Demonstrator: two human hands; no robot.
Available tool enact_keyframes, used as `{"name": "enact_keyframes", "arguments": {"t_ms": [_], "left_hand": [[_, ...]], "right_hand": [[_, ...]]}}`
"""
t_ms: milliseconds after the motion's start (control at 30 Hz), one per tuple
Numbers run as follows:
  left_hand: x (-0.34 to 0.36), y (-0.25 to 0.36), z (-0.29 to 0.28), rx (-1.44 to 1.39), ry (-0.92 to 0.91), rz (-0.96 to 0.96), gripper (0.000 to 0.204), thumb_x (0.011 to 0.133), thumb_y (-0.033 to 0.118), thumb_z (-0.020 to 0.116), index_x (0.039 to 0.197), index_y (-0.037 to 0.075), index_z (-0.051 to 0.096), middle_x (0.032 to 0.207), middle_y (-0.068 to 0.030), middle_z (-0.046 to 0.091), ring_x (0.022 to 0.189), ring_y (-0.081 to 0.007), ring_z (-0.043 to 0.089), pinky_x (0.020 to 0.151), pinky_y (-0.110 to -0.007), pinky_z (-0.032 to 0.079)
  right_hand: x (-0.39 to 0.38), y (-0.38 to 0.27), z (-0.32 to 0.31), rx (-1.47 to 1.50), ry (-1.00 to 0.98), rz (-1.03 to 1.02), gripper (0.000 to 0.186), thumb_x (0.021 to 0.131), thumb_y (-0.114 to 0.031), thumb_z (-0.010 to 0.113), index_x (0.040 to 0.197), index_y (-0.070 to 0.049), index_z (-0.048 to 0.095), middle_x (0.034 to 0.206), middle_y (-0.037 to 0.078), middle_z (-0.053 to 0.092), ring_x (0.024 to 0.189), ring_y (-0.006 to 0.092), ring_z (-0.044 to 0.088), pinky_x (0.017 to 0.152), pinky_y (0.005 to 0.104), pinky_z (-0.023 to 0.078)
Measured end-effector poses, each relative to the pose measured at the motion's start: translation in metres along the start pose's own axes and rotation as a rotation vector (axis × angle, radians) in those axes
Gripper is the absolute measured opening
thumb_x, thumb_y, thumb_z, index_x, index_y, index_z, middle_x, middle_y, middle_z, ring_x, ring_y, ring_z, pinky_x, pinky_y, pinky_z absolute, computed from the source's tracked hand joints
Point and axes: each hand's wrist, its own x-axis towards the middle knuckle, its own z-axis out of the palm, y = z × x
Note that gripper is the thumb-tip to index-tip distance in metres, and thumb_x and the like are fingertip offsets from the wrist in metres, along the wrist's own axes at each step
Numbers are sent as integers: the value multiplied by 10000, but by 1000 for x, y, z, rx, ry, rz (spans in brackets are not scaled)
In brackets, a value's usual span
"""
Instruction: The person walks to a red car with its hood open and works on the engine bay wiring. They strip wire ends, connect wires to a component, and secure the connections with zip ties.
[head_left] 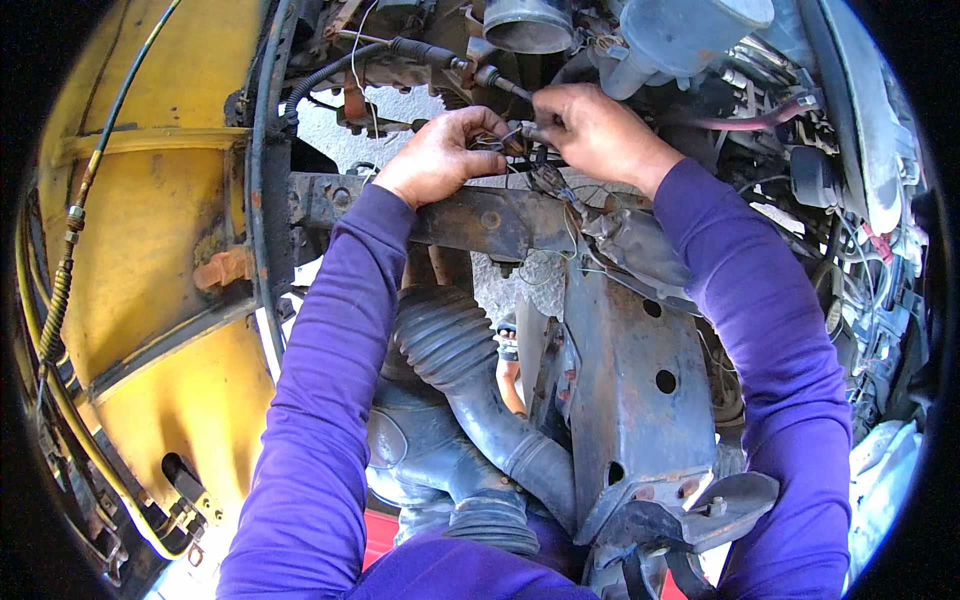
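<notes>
My left hand (440,155) is closed in a pinch, thumb and fingertips on a bunch of thin wires (517,145). From the other side my right hand (605,135) grips the same bunch with curled fingers; part of what it pinches is hidden. The wires are dark and pale, some with loose ends. They run down over a rusty dark metal beam (455,215), toward a grey, dirty wrapped bundle (640,245). Both hands are just beyond the beam, in purple sleeves.
A yellow body panel (165,230) with a cable stands left. Below the beam are a ribbed black hose (440,335) and a metal bracket (640,370) with holes. Part of another person's arm (510,385) shows in the gap. A grey canister (690,35) lies beyond my right hand.
</notes>
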Motion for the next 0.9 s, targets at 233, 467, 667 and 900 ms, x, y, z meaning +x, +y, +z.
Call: {"name": "enact_keyframes", "arguments": {"t_ms": [233,467,667,900], "left_hand": [[5,-6,-3,56,36,54,351,834,98,799,1143,-16,679,1057,-74,717,1003,-129,627,912,-300,493],[5,-2,-2,125,26,39,342,844,153,781,1124,-7,667,1070,-99,722,989,-161,648,910,-323,503],[2,1,1,206,112,40,365,823,158,756,1144,2,674,966,-86,702,853,-160,620,802,-319,515],[17,-16,5,417,219,141,373,964,277,608,1198,-5,678,1152,-142,710,1115,-254,631,994,-340,466]], "right_hand": [[4,-10,5,24,134,-68,222,864,-117,675,1071,-39,651,952,202,698,939,416,673,809,501,528],[3,-3,6,-31,60,57,220,889,-158,672,1068,-31,655,1047,207,681,979,445,653,845,519,523],[-70,-25,-38,-130,2,22,338,934,-155,628,1215,31,601,1138,258,648,1068,447,632,938,500,514],[-275,-123,-144,8,265,577,287,1003,-138,626,1257,-3,632,1016,43,662,948,134,610,871,301,500]]}}
